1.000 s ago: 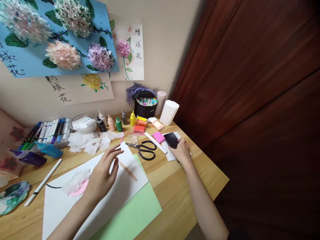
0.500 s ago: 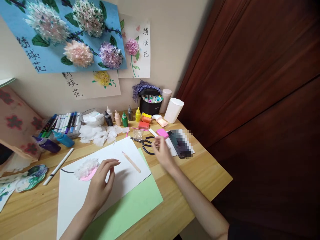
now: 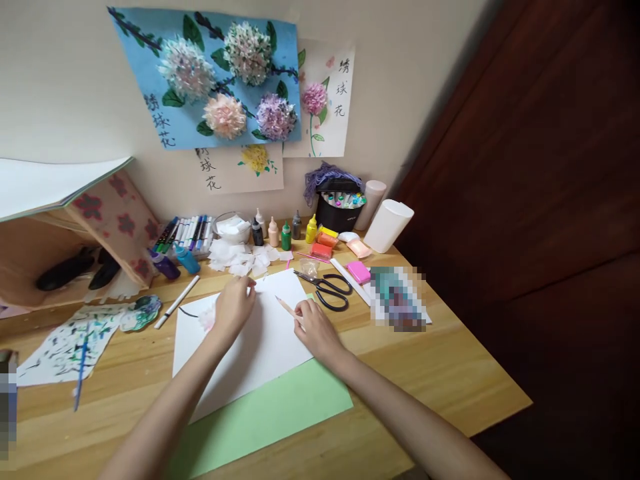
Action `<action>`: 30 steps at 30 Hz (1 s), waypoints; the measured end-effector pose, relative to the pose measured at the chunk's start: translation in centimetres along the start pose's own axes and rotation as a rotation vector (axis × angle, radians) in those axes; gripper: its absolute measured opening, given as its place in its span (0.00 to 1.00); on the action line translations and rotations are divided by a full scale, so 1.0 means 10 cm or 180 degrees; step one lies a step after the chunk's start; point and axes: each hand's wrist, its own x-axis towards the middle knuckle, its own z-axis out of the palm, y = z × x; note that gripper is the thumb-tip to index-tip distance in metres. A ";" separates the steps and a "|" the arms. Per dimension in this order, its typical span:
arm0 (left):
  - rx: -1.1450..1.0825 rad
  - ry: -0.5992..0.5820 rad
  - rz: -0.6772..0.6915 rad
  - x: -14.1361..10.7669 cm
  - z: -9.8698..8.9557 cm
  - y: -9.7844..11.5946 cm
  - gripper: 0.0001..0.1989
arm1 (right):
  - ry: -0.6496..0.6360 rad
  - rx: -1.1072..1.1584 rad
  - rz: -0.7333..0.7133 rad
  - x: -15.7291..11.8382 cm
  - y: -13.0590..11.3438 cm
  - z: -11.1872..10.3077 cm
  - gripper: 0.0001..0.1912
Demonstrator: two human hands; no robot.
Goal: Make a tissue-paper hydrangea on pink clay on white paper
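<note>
My right hand [image 3: 315, 327] has its fingers closed around the blunt end of a wooden pencil [image 3: 286, 308], whose tip points up and left over the white paper [image 3: 273, 340]. My left hand [image 3: 234, 308] hovers above the same sheet, fingers loosely bent and apart from the pencil; nothing shows in them. Partly hidden behind the left wrist is a white and pink paper flower [image 3: 207, 319], with a short dark curved line drawn beside it. A green sheet [image 3: 280, 400] lies beneath the white one.
Black-handled scissors [image 3: 334, 288] lie right of the paper, near a pink block [image 3: 359, 272]. Paint bottles [image 3: 286, 235], torn white paper pieces [image 3: 230, 257] and a black marker case [image 3: 340, 212] line the back. A white marker [image 3: 177, 302] and a paintbrush [image 3: 81, 363] lie left.
My right hand has moved from beside the scissors down to the pencil and closed on it. The left hand has shifted toward the paper's far edge. The view has swung left.
</note>
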 end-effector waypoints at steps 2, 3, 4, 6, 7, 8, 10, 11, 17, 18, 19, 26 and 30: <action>0.0102 0.0070 -0.0073 0.15 0.06 0.07 0.11 | 0.0025 0.0151 0.0025 0.01 0.02 0.01 0.09; 0.0116 0.0096 -0.0082 0.23 0.10 0.11 0.11 | 0.0030 0.0216 0.0040 0.01 0.03 0.01 0.10; 0.0128 0.0125 -0.0077 0.31 0.14 0.14 0.11 | 0.0032 0.0270 0.0053 0.01 0.04 0.00 0.10; 0.0158 0.0189 -0.0068 0.47 0.21 0.19 0.12 | 0.0044 0.0342 0.0061 0.01 0.05 -0.01 0.11; 0.0186 0.0228 -0.0073 0.55 0.25 0.21 0.12 | 0.0058 0.0369 0.0056 0.01 0.05 -0.02 0.11; 0.0219 0.0267 -0.0066 0.62 0.28 0.23 0.13 | 0.0077 0.0388 0.0045 0.01 0.05 -0.03 0.11; 0.0284 0.0344 -0.0038 0.74 0.35 0.24 0.13 | 0.0132 0.0382 0.0007 0.01 0.05 -0.03 0.11; 0.0304 0.0374 -0.0020 0.78 0.38 0.25 0.12 | 0.0164 0.0361 -0.0018 0.01 0.05 -0.02 0.11; 0.0073 0.0465 0.0071 0.79 0.41 0.22 0.11 | 0.0255 0.0119 0.0049 0.00 0.04 0.02 0.10; -0.0027 0.0481 0.0095 0.76 0.38 0.20 0.10 | 0.0251 0.0013 0.0105 -0.01 0.03 0.02 0.09; -0.0134 0.0492 0.0119 0.73 0.33 0.19 0.10 | 0.0242 -0.0115 0.0167 -0.02 0.01 0.03 0.08; -0.1617 0.0433 0.0246 0.26 -0.20 -0.14 0.13 | 0.0340 -0.0859 0.0125 -0.08 0.02 0.11 0.09; -0.2185 0.0067 0.0087 -0.18 -0.44 -0.37 0.15 | 0.0317 -0.1230 -0.0130 -0.09 0.10 0.14 0.11</action>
